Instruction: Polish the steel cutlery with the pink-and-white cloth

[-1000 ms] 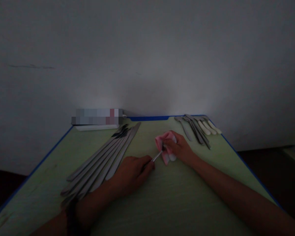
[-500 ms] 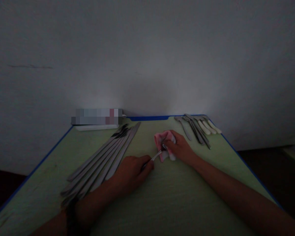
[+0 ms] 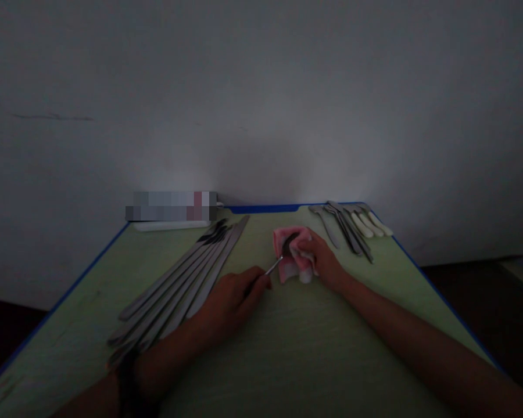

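Observation:
My left hand (image 3: 244,290) is closed around the handle of a metal spoon (image 3: 273,267), which slants up to the right. The spoon's dark bowl end lies against a pink and white cloth (image 3: 294,270). My right hand (image 3: 325,258) grips that cloth from its right side, fingers partly hidden by the folds. Left of my left hand, several long metal pieces of cutlery (image 3: 178,278) lie fanned out on the green table (image 3: 296,354); my left forearm covers some of their near ends.
At the back right lie a single fork (image 3: 325,225), several dark metal utensils (image 3: 346,232) and several pieces with white handles (image 3: 366,225). A white box-like object (image 3: 172,225), partly blurred out, stands at the back left. A wall (image 3: 261,104) rises behind the table's blue edge (image 3: 264,209).
The cloth has opened out around the spoon's bowl, showing more of it. My right hand has shifted slightly right, and the spoon has tipped a little upward.

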{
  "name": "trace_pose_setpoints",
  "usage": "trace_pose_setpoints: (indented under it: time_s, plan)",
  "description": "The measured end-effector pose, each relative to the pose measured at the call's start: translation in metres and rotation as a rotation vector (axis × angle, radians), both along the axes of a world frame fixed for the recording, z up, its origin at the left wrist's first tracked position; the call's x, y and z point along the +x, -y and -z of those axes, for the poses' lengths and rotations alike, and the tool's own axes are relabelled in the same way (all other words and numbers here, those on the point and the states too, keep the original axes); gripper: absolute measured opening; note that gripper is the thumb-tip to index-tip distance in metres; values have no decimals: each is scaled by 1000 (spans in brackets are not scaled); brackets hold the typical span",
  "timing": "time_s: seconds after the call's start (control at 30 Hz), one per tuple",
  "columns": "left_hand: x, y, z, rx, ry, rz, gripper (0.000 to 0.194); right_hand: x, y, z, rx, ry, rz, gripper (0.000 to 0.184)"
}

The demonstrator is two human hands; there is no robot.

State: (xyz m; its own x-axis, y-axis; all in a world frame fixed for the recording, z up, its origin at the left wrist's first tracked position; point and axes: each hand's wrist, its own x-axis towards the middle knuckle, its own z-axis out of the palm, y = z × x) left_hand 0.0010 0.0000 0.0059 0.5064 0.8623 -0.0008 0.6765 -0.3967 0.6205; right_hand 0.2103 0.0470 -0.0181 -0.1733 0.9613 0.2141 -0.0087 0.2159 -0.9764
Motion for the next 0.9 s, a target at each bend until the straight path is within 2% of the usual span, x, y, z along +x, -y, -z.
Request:
trace_pose_setpoints:
  time_s: [0.4,0.9]
  plan:
    - [1,2,0,-3,13,7,31,-4,7,-9,45,122,-2,24]
    - [3,2,7,74,-113,62,32,-3,5,-5,63,163,-5,20]
